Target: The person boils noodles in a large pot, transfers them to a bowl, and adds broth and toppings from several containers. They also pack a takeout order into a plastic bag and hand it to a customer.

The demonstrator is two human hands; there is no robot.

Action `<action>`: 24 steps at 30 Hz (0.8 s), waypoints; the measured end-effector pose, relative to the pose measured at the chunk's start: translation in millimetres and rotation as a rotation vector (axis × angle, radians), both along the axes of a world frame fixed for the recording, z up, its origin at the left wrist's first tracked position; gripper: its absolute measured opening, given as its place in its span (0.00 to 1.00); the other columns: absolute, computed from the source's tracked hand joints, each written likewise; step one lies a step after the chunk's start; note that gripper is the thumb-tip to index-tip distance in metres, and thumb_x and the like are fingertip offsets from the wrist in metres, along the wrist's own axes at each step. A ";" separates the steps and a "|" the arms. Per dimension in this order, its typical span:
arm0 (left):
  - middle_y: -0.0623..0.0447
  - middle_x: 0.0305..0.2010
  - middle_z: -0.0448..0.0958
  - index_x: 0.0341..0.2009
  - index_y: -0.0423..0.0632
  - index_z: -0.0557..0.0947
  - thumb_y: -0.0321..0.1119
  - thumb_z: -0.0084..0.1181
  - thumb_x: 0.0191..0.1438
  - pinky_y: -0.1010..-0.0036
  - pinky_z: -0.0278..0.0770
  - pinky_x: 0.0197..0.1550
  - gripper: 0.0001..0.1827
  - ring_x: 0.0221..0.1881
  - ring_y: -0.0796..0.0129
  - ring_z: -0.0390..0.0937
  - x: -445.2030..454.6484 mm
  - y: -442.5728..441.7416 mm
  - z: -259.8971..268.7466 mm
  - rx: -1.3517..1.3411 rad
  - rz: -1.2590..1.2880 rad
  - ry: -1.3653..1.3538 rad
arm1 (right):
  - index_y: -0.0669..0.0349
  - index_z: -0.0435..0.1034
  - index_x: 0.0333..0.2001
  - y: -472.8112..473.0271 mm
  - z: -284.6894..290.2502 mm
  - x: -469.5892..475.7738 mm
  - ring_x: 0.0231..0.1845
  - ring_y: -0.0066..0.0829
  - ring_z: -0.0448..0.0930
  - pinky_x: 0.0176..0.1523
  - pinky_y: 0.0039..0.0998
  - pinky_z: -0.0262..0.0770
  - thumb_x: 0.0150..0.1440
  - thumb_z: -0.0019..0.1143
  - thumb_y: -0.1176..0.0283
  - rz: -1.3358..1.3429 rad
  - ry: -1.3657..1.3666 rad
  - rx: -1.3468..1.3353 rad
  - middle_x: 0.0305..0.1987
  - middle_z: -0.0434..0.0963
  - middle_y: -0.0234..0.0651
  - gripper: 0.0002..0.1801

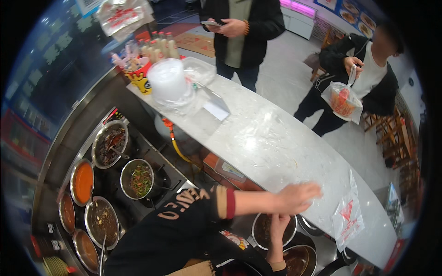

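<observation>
My left hand (301,197) is blurred and reaches over the near edge of the pale counter (255,138). Nothing shows in its fingers. Below my left wrist is my right hand (279,224), partly covered by it, above a metal pot (259,238) of dark food. Whether the right fingers hold anything is hidden. A clear plastic bag with red print (347,220) lies flat on the counter, to the right of my left hand. Another pan (299,260) with dark brown liquid stands below my right hand.
Several pots, including one of orange sauce (83,183) and one of chopped greens (141,180), stand on the stove. Stacked plastic tubs (166,81) and bottles (169,45) crowd the counter's far end. Beyond it, one person holds a phone (211,23), another a filled bag (342,101).
</observation>
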State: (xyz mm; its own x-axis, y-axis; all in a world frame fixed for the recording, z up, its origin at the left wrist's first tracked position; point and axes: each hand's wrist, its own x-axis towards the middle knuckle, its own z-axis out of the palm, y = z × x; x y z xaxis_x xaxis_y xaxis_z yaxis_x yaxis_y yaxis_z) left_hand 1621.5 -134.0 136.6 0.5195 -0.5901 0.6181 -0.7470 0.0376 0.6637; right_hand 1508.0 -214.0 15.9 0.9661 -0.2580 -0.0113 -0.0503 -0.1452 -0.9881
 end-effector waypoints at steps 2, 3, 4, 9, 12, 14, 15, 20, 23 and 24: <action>0.50 0.40 0.75 0.42 0.50 0.76 0.33 0.56 0.46 0.58 0.74 0.36 0.16 0.39 0.49 0.75 -27.8 40.1 -6.0 0.241 -0.211 0.102 | 0.65 0.69 0.42 24.8 -8.3 0.7 0.28 0.20 0.75 0.35 0.20 0.72 0.60 0.50 0.72 0.115 -0.008 0.143 0.31 0.77 0.33 0.09; 0.49 0.33 0.77 0.39 0.49 0.76 0.34 0.57 0.44 0.57 0.74 0.36 0.15 0.36 0.48 0.76 -36.9 57.8 -6.2 0.468 -0.302 0.162 | 0.65 0.69 0.42 38.9 -10.1 -0.4 0.28 0.20 0.75 0.35 0.20 0.72 0.59 0.51 0.72 0.166 0.013 0.213 0.31 0.77 0.32 0.09; 0.47 0.31 0.77 0.38 0.48 0.77 0.34 0.57 0.43 0.57 0.74 0.35 0.15 0.35 0.48 0.77 -44.5 73.3 -4.5 0.724 -0.315 0.070 | 0.65 0.69 0.42 56.0 -11.0 0.2 0.28 0.19 0.75 0.35 0.19 0.72 0.59 0.51 0.72 0.207 0.032 0.259 0.30 0.77 0.32 0.09; 0.45 0.28 0.78 0.34 0.46 0.78 0.36 0.60 0.39 0.59 0.75 0.33 0.15 0.33 0.49 0.78 -82.9 148.8 -8.9 0.847 -0.199 0.132 | 0.65 0.70 0.42 151.5 -6.6 -8.8 0.28 0.18 0.75 0.35 0.19 0.72 0.59 0.53 0.73 0.429 0.134 0.425 0.29 0.76 0.31 0.09; 0.45 0.29 0.79 0.32 0.42 0.78 0.37 0.61 0.39 0.60 0.75 0.32 0.16 0.33 0.50 0.79 -103.3 189.6 -17.0 0.737 -0.075 0.169 | 0.65 0.70 0.42 209.7 -14.3 -19.7 0.28 0.17 0.75 0.34 0.18 0.72 0.58 0.54 0.74 0.609 0.281 0.452 0.28 0.76 0.30 0.09; 0.44 0.28 0.79 0.32 0.42 0.78 0.38 0.61 0.40 0.61 0.75 0.31 0.16 0.32 0.50 0.79 -113.6 212.8 -15.3 0.757 -0.045 0.202 | 0.65 0.71 0.41 241.7 -19.1 -31.0 0.28 0.15 0.74 0.33 0.18 0.72 0.58 0.53 0.76 0.718 0.388 0.288 0.28 0.76 0.31 0.07; 0.44 0.27 0.79 0.32 0.42 0.78 0.38 0.60 0.40 0.61 0.75 0.31 0.15 0.32 0.50 0.79 -118.5 222.6 -12.5 0.752 -0.036 0.200 | 0.66 0.71 0.41 258.0 -21.6 -35.1 0.28 0.14 0.74 0.34 0.18 0.72 0.58 0.53 0.77 0.773 0.396 0.286 0.28 0.76 0.30 0.07; 0.43 0.30 0.79 0.34 0.41 0.76 0.38 0.59 0.43 0.60 0.75 0.34 0.15 0.35 0.50 0.78 -138.5 277.7 3.8 0.706 0.122 0.333 | 0.65 0.71 0.42 303.3 -9.2 -49.4 0.31 0.15 0.75 0.36 0.19 0.73 0.58 0.53 0.78 1.156 0.510 0.149 0.30 0.77 0.29 0.08; 0.44 0.37 0.78 0.39 0.42 0.76 0.38 0.58 0.45 0.59 0.74 0.41 0.17 0.42 0.50 0.76 -151.8 305.7 7.8 0.653 0.289 0.493 | 0.64 0.71 0.43 320.0 -2.4 -43.0 0.33 0.16 0.76 0.39 0.20 0.73 0.57 0.54 0.77 1.503 0.555 0.167 0.32 0.77 0.28 0.09; 0.45 0.37 0.78 0.41 0.43 0.76 0.38 0.58 0.45 0.59 0.73 0.42 0.18 0.43 0.50 0.76 -160.7 316.1 6.5 0.617 0.358 0.539 | 0.64 0.71 0.42 323.7 -1.8 -42.7 0.33 0.16 0.76 0.40 0.20 0.73 0.57 0.54 0.77 1.564 0.617 0.120 0.31 0.77 0.28 0.09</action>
State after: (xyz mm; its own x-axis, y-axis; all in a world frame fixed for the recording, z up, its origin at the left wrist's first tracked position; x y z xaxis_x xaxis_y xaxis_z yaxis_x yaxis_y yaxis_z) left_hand 1460.8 182.1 143.1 0.8646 -0.4833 -0.1371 -0.2259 -0.6177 0.7533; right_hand 1465.3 109.8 14.1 0.1205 0.9061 -0.4056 -0.2965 -0.3571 -0.8858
